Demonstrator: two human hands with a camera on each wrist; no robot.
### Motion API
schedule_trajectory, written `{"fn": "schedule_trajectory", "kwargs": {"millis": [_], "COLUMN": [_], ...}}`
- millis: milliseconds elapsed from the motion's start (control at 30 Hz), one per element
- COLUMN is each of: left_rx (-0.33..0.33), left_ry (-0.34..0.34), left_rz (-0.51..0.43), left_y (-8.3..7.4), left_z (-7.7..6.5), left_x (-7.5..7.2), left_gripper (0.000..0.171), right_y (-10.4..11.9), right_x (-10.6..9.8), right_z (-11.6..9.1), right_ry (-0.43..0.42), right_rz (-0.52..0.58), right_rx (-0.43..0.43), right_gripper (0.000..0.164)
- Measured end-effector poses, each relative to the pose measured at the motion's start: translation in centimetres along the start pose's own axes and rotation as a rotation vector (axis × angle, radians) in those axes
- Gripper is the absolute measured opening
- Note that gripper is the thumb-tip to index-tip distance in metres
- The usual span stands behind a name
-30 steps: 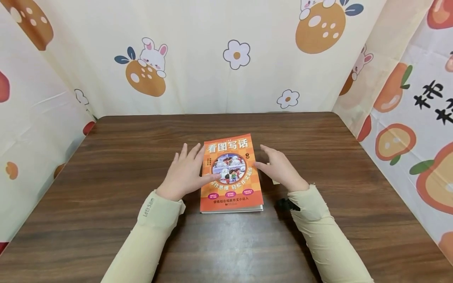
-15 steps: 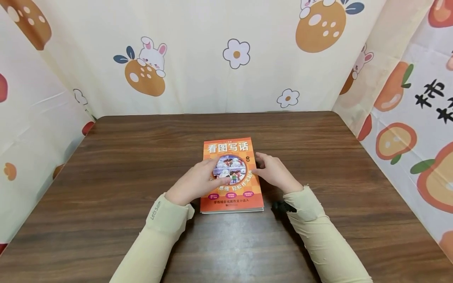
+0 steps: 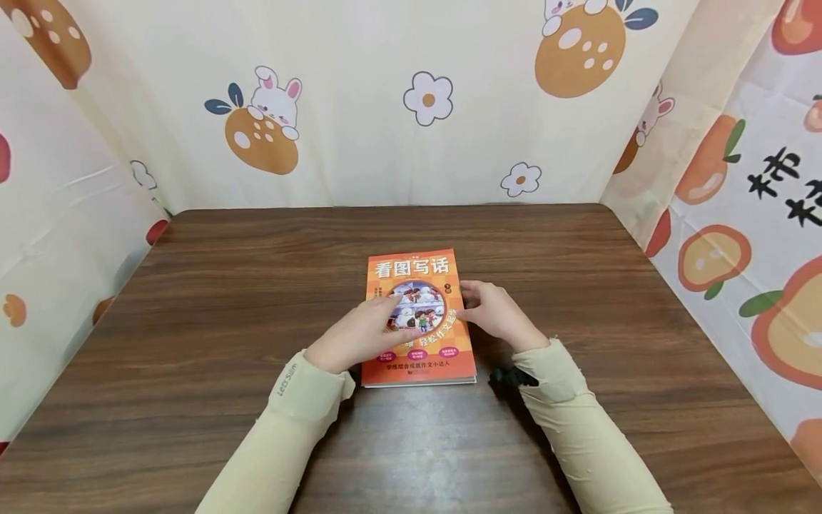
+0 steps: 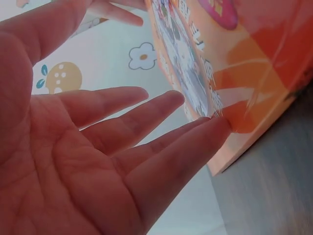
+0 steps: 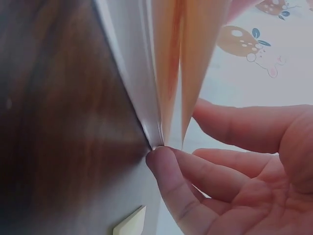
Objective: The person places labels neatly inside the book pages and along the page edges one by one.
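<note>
Orange pbk. book (image 3: 419, 365), flat on counter (image 3: 257, 285); prob. light, bendy, slick. L hand (image 3: 355, 333) spread atop; R hand (image 3: 497, 314) at rt. edge, can't tell if gripping. Take by both long edges.

Left grip (image 3: 359, 330) lies over the orange book (image 3: 425, 301), right grip (image 3: 499, 314) at its right edge.

Bright, even light fills the head view, clear out to the far curtain (image 3: 359, 143). Whitish glare spreads over the near table (image 3: 420, 428); soft, dark shadows edge the left sleeve (image 3: 272, 450) and right sleeve (image 3: 592, 442). The 2 wrist views are dimmer and blurrier. In the left, the left hand (image 4: 73, 171) is shaded, backlit, and pale reflections streak the glossy book (image 4: 244, 63). In the right, the table looks murky, the curtain washed out
</note>
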State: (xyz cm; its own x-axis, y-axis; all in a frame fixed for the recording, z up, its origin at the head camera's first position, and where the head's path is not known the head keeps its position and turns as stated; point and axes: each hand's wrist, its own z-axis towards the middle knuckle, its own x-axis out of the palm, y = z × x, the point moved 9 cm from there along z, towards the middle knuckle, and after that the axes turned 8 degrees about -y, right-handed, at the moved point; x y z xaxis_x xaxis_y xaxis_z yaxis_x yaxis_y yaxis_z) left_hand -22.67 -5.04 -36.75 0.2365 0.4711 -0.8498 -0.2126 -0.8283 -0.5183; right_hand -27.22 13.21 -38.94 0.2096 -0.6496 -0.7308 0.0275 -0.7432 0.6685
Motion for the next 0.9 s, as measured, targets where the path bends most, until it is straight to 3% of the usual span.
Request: {"fn": "schedule_trajectory", "kwargs": {"millis": [300, 667, 900], "left_rx": [0.032, 0.015, 0.015], "left_ry": [0.009, 0.019, 0.022], "left_rz": [0.026, 0.029, -0.005], "left_y": [-0.06, 0.13, 0.02], "left_z": [0.14, 0.00, 0.07], "left_x": [0.19, 0.31, 0.38], "left_gripper": [0.080, 0.080, 0.077], "right_y": [0.23, 0.51, 0.65], "right_x": [-0.13, -0.55, -0.77], "right_z": [-0.23, -0.61, -0.88], "right_ry": [-0.003, -0.013, 0.001], "right_rz": [0.046, 0.061, 0.149], "right_rx": [0.011, 0.004, 0.018], "right_gripper": [0.063, 0.055, 0.055]}}
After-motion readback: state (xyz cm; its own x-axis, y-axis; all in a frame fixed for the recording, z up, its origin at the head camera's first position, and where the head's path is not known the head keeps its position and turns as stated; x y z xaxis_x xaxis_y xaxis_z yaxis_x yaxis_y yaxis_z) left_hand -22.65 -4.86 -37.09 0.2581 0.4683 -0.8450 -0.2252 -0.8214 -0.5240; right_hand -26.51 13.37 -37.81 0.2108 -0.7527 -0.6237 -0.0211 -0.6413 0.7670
